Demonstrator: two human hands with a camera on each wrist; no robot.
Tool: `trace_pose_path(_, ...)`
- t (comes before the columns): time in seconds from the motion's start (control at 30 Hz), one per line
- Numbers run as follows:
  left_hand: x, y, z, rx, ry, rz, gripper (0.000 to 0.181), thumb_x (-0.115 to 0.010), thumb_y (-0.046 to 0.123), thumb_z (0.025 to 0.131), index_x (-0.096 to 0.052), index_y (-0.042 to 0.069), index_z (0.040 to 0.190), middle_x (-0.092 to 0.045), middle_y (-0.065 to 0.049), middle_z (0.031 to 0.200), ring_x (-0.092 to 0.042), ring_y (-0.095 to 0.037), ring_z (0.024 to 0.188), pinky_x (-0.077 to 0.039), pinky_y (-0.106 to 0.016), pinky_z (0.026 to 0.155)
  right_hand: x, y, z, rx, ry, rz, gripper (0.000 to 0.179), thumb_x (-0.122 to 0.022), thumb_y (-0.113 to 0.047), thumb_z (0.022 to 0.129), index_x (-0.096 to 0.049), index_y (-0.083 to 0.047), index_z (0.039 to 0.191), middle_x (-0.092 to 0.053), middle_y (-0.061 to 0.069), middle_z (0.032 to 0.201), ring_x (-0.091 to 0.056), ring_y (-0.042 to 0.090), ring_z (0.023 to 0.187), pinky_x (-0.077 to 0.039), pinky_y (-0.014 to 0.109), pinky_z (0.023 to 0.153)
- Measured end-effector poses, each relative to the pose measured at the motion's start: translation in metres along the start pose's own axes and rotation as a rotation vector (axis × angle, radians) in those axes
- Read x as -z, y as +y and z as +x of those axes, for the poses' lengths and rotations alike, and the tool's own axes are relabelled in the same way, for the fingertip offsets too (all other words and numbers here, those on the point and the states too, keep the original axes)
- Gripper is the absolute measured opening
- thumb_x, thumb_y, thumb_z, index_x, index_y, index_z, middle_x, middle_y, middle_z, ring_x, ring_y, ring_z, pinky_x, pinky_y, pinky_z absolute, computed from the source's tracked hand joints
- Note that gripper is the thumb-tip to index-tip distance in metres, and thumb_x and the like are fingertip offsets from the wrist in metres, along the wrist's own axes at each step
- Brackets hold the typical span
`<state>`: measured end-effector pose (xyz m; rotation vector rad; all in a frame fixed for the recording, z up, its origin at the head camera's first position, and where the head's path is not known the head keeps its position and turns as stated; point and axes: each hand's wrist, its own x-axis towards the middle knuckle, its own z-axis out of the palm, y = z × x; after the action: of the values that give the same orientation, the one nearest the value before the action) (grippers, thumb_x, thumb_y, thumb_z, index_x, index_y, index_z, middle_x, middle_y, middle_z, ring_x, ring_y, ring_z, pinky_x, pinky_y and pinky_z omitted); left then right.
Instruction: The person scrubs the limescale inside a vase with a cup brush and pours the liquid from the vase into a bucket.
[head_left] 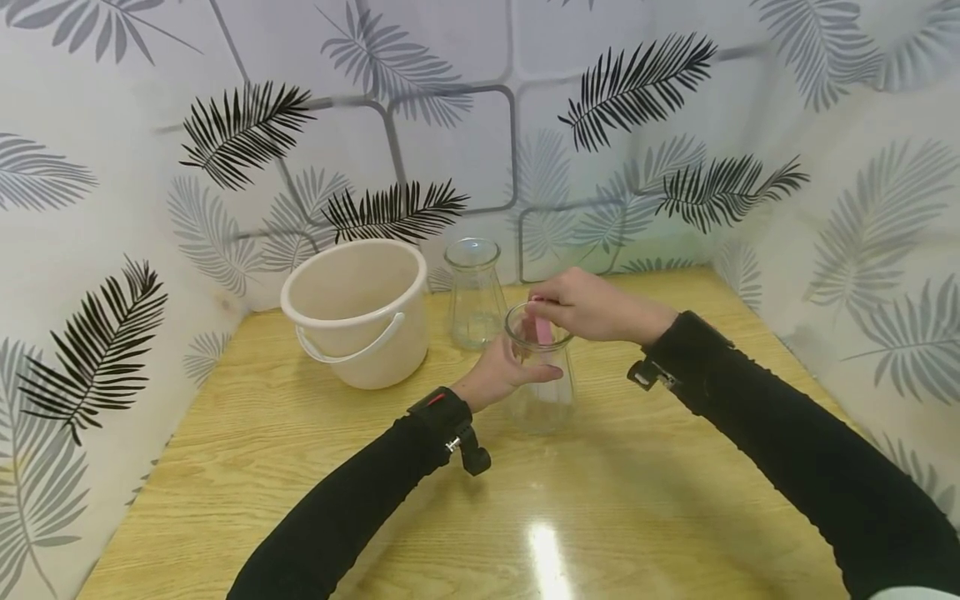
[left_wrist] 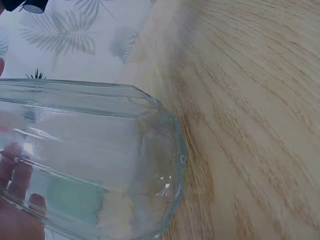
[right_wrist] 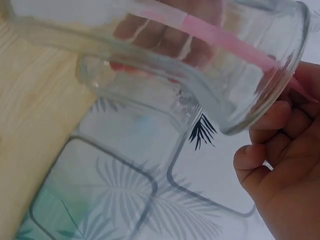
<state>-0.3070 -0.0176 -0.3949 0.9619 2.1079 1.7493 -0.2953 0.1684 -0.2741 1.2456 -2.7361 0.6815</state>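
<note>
A clear glass vase [head_left: 543, 408] with a flared rim stands on the table, its wall faceted in the left wrist view. My left hand [head_left: 504, 372] grips it below the rim, fingers round the far side and thumb across the front. Above the mouth, my right hand [head_left: 583, 305] pinches the top of a slim pink stick-like tool [right_wrist: 225, 41]. The tool reaches down inside the vase and turns paler toward its lower end; its exact kind cannot be told. Fingers of my left hand show through the glass in the right wrist view.
A second clear glass vase [head_left: 476, 312] stands behind, close to the patterned wall. To the left is a cream bucket [head_left: 378, 354] with its handle hanging down in front. The wood-grain table [head_left: 300, 467] meets leaf-patterned walls. A white rounded edge [head_left: 909, 593] shows at the lower right.
</note>
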Motion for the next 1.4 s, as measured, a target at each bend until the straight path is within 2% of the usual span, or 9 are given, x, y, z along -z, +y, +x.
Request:
trace_pose_path(0.2,0.001,0.001,0.001,-0.039,-0.003,0.001,0.067,-0.079,0.008,0.087,-0.045,0.023,0.143,-0.054,-0.007,0.143,-0.051,-0.016,0.128,-0.042,-0.04,0.108,0.001,-0.006,-0.003,-0.011,-0.008,0.141,0.023,-0.054,-0.017,0.105,-0.072,-0.013,0.091,-0.063,0.0,0.071,-0.059,0.016,0.065,-0.05,0.029,0.063)
trace_pose_path(0.3,0.002,0.001,0.001,-0.029,0.005,-0.005,0.064,-0.079,0.009,0.087,-0.047,0.021,0.14,-0.055,-0.005,0.141,-0.051,-0.016,0.129,-0.042,-0.039,0.108,-0.003,-0.005,-0.002,0.016,0.01,0.166,0.024,-0.055,-0.018,0.105,-0.073,-0.013,0.09,-0.067,0.004,0.075,-0.062,0.02,0.069,-0.051,0.028,0.065)
trace_pose_path(0.43,0.002,0.001,-0.001,-0.004,0.011,0.011,0.063,-0.08,0.013,0.086,-0.047,0.02,0.14,-0.055,0.0,0.139,-0.05,-0.017,0.13,-0.042,-0.041,0.109,-0.008,-0.003,0.0,0.059,0.039,0.135,0.025,-0.055,-0.018,0.105,-0.072,-0.014,0.087,-0.065,0.004,0.075,-0.053,0.013,0.064,-0.046,0.026,0.062)
trace_pose_path(0.67,0.001,-0.001,-0.003,0.008,0.013,0.019,0.065,-0.079,0.016,0.087,-0.045,0.021,0.142,-0.054,-0.003,0.14,-0.05,-0.018,0.13,-0.042,-0.042,0.108,-0.011,-0.001,0.001,0.131,0.086,0.014,0.019,-0.057,-0.012,0.103,-0.072,-0.011,0.09,-0.069,0.0,0.08,-0.049,0.008,0.064,-0.046,0.028,0.064)
trace_pose_path(0.8,0.0,-0.001,-0.001,-0.027,-0.008,-0.048,0.079,-0.077,0.008,0.088,-0.035,0.03,0.152,-0.047,0.001,0.152,-0.044,-0.023,0.14,-0.038,-0.044,0.113,-0.011,0.002,0.0,0.133,0.089,-0.064,0.019,-0.057,-0.011,0.103,-0.071,-0.009,0.09,-0.067,0.001,0.077,-0.048,0.009,0.063,-0.044,0.028,0.063)
trace_pose_path(0.9,-0.001,0.005,-0.003,-0.058,-0.03,-0.087,0.085,-0.074,0.003,0.089,-0.029,0.028,0.157,-0.04,0.0,0.158,-0.036,-0.029,0.147,-0.031,-0.048,0.118,-0.01,0.003,-0.001,0.102,0.079,-0.093,0.022,-0.055,-0.012,0.104,-0.066,-0.01,0.085,-0.054,-0.003,0.067,-0.042,0.008,0.059,-0.039,0.027,0.06)
trace_pose_path(1.0,-0.002,0.013,-0.007,-0.04,-0.025,-0.074,0.081,-0.074,0.004,0.09,-0.032,0.025,0.156,-0.045,-0.002,0.155,-0.038,-0.032,0.145,-0.03,-0.049,0.118,-0.007,0.001,-0.001,0.056,0.047,-0.06,0.027,-0.052,-0.016,0.106,-0.06,-0.01,0.08,-0.037,-0.006,0.063,-0.034,0.007,0.056,-0.034,0.026,0.057)
trace_pose_path(1.1,-0.002,0.02,-0.01,-0.023,-0.023,-0.044,0.081,-0.074,0.005,0.089,-0.032,0.023,0.156,-0.047,-0.001,0.153,-0.04,-0.032,0.143,-0.034,-0.047,0.116,-0.005,0.0,-0.001,0.012,0.015,0.019,0.03,-0.05,-0.019,0.107,-0.06,-0.011,0.08,-0.035,-0.008,0.062,-0.033,0.006,0.053,-0.033,0.025,0.055)
trace_pose_path(1.4,-0.003,0.022,-0.01,-0.026,-0.009,-0.023,0.063,-0.075,0.006,0.088,-0.046,0.017,0.143,-0.054,-0.003,0.14,-0.05,-0.015,0.126,-0.043,-0.037,0.105,-0.009,-0.003,-0.006,-0.02,0.037,0.17,0.024,-0.054,-0.021,0.106,-0.072,-0.016,0.091,-0.065,-0.001,0.074,-0.057,0.012,0.067,-0.051,0.028,0.066)
